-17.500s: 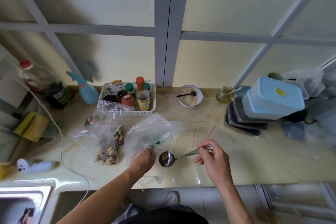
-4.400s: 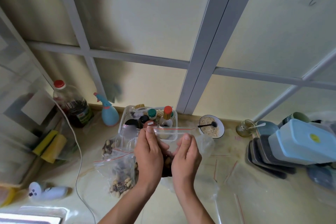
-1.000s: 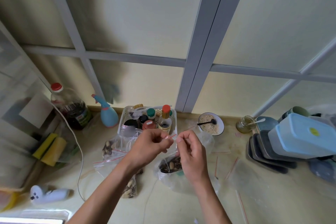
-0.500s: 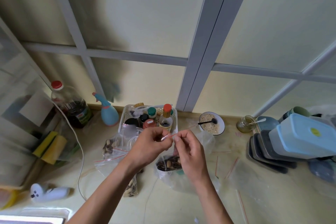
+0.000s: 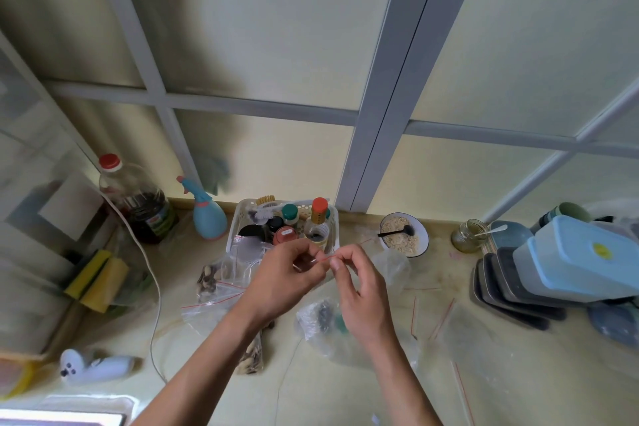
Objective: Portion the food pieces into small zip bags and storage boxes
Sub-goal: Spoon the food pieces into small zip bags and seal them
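Centre frame: left hand (image 5: 287, 273) and right hand (image 5: 359, 287) fingertips pinched on red seal strip of zip bag (image 5: 321, 318); strip runs left-right between them; bag body hangs below; hands equally near.

Single head-worn wide-angle view, looking forward and down, sitting close over the counter (image 5: 345, 387); it is taking in the frosted window (image 5: 276, 28) behind. No second view.

Counter layout along the wall
Basket (image 5: 238, 221) sits centre; bowl (image 5: 420, 235) right of it; stacked boxes (image 5: 567, 259) far right; spray bottle (image 5: 207, 218) left.
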`<action>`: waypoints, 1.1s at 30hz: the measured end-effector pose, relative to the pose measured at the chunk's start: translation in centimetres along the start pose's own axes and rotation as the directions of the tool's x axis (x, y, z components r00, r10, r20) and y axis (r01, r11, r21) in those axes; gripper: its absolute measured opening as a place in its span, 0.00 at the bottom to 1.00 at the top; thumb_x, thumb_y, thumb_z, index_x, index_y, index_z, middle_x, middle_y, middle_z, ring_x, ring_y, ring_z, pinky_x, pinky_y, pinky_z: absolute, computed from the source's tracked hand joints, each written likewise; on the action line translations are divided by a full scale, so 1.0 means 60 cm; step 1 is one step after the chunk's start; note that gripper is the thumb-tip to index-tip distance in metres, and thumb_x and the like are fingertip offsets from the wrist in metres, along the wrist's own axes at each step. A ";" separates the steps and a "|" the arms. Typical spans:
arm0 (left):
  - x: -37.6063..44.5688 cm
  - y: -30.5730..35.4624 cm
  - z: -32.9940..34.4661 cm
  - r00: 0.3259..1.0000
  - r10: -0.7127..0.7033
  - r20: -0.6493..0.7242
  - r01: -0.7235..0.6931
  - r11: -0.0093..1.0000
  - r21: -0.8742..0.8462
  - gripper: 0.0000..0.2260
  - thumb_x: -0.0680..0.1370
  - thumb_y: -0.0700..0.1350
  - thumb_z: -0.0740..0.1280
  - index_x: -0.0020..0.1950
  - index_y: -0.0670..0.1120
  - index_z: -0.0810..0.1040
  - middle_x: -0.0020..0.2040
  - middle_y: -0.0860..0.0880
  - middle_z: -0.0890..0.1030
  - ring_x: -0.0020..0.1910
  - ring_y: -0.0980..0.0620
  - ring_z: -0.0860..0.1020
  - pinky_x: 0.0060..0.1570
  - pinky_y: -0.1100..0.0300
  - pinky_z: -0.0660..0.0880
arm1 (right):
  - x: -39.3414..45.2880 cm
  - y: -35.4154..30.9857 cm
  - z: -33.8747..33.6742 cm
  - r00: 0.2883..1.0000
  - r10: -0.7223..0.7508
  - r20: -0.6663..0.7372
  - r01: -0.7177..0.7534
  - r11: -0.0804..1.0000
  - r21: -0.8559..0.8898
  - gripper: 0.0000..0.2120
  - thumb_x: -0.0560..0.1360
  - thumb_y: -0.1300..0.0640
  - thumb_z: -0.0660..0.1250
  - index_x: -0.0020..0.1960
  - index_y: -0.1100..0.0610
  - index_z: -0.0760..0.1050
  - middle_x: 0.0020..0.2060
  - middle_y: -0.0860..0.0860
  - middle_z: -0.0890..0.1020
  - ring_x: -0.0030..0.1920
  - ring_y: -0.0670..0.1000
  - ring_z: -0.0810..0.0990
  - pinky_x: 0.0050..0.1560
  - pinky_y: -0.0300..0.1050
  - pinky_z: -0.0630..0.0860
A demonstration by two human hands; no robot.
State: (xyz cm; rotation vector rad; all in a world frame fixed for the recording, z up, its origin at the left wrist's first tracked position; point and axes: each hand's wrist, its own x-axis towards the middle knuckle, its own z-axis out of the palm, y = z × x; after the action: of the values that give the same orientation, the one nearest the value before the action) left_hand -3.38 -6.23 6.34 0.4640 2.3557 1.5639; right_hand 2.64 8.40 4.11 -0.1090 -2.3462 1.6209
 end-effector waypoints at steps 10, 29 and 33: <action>0.000 -0.005 0.001 0.997 0.044 0.069 -0.045 0.999 0.010 0.09 0.80 0.51 0.69 0.44 0.47 0.80 0.39 0.44 0.80 0.34 0.57 0.71 0.37 0.55 0.71 | -0.007 0.007 0.006 0.998 0.065 -0.021 -0.064 0.996 0.064 0.07 0.85 0.60 0.61 0.49 0.54 0.75 0.33 0.45 0.77 0.32 0.49 0.73 0.34 0.44 0.71; -0.013 -0.014 0.015 0.996 0.089 0.003 -0.089 0.984 0.155 0.14 0.80 0.55 0.66 0.41 0.46 0.77 0.35 0.47 0.77 0.32 0.57 0.69 0.34 0.59 0.67 | -0.020 0.005 0.007 0.999 0.039 -0.034 -0.040 0.999 -0.012 0.08 0.84 0.59 0.62 0.48 0.53 0.74 0.32 0.50 0.75 0.32 0.51 0.73 0.34 0.47 0.71; -0.016 -0.014 0.014 0.998 0.064 0.010 -0.065 0.992 0.112 0.12 0.80 0.53 0.67 0.42 0.48 0.78 0.36 0.47 0.79 0.34 0.51 0.74 0.37 0.54 0.72 | -0.023 0.004 0.006 0.998 0.042 -0.055 -0.043 0.999 -0.003 0.07 0.84 0.59 0.62 0.48 0.54 0.75 0.33 0.52 0.76 0.33 0.54 0.73 0.35 0.53 0.72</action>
State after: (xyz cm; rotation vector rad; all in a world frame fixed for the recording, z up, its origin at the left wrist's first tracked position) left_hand -2.29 -6.23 5.28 0.5748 2.4562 1.4595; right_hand 3.85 7.85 3.49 -0.2031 -2.3209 1.6118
